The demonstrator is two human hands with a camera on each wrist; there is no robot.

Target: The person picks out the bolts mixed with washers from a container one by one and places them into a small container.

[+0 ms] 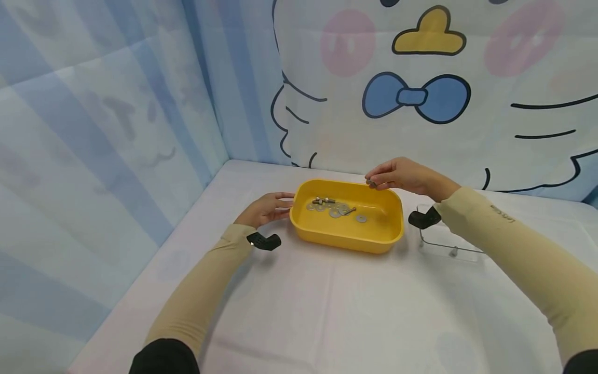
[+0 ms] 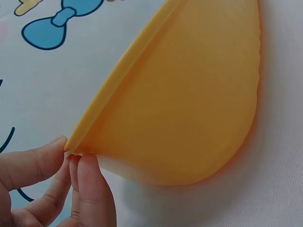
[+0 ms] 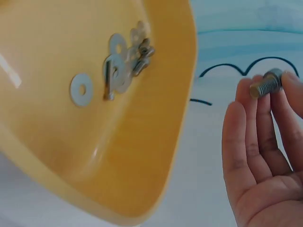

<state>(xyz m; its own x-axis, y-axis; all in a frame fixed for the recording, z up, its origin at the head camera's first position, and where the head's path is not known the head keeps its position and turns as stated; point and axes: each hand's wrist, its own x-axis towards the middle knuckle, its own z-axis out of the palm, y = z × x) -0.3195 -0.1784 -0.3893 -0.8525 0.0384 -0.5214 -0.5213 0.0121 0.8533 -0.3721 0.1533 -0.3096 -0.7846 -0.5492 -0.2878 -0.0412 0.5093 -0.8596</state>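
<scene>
A yellow plastic basin (image 1: 345, 243) sits toward the back of the white table. At its left end my left hand (image 1: 265, 210) pinches the rim between thumb and fingers, as the left wrist view shows close up. My right hand (image 1: 405, 175) is raised above the back right corner, holding a short, thick metal bolt (image 3: 266, 87) between thumb and fingertips. On the basin's floor lie several flat washers (image 3: 81, 90), a thin screw (image 3: 109, 81) and a small cluster of bolts (image 3: 143, 56).
To the right of the basin, partly under my right forearm, stands a clear low tray-like thing with a thin wire frame (image 1: 453, 248). A printed curtain (image 1: 411, 140) hangs behind the table, and a striped one (image 1: 117, 130) on the left.
</scene>
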